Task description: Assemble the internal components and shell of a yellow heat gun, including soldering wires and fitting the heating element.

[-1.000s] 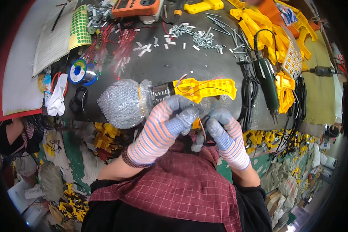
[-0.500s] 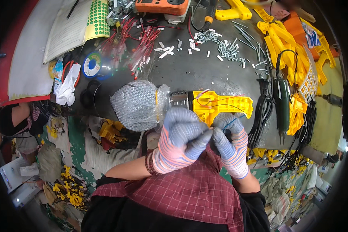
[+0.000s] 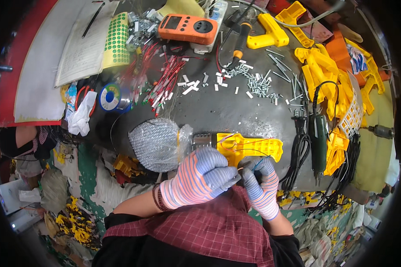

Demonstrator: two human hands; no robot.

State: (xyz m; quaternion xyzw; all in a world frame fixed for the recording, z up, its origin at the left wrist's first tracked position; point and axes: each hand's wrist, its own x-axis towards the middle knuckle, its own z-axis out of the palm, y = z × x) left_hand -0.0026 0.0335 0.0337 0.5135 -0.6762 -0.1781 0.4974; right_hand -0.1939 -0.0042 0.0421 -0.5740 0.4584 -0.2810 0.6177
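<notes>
My left hand [image 3: 202, 175], in a striped glove with grey fingers, is closed in a pinch; what lies between its fingertips is too small to make out. Close beside it, my right hand [image 3: 260, 184], gloved alike, pinches a thin blue wire [image 3: 259, 163]. Just beyond both hands lies an opened yellow handle shell [image 3: 247, 147], with thin wires running over it. A metal collar [image 3: 203, 140] joins the shell to a round head wrapped in bubble wrap [image 3: 156, 144], a yellow band around its wrapping.
Screws [image 3: 259, 84], white tags and red wires [image 3: 167, 80] lie across the bench. An orange meter [image 3: 188, 29], a soldering iron [image 3: 242, 40] and a solder spool [image 3: 113, 97] stand farther back. Yellow shells [image 3: 327, 71], a green power screwdriver [image 3: 318, 142] and black cords [image 3: 297, 155] sit right.
The view has shifted, so the bench things sit lower in the picture. My hands stay close together; the right fingers have turned and more of the blue wire shows.
</notes>
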